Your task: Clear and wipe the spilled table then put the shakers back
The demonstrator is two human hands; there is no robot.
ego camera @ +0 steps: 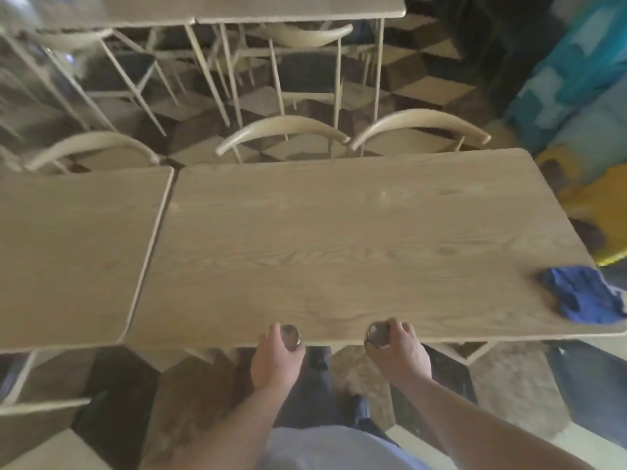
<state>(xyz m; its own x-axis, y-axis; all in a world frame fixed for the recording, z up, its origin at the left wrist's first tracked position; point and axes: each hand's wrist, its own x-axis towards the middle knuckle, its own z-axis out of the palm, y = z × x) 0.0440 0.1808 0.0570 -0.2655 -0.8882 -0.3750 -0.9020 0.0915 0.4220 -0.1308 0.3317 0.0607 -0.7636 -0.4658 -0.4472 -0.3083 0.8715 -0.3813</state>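
Observation:
A long light wooden table (pixel 339 239) lies in front of me, its top bare apart from a crumpled blue cloth (pixel 583 293) at the near right corner. My left hand (pixel 274 357) is closed around a shaker with a metal top (pixel 291 335) at the table's near edge. My right hand (pixel 402 351) holds a second metal-topped shaker (pixel 377 335) the same way, about a hand's width to the right. Both shakers hover at the front edge; whether they touch the wood I cannot tell.
A second wooden table (pixel 74 252) butts against the left side. Curved-back chairs (pixel 285 130) stand along the far side, with more tables and chairs beyond. A colourful wall and bench (pixel 576 96) run along the right.

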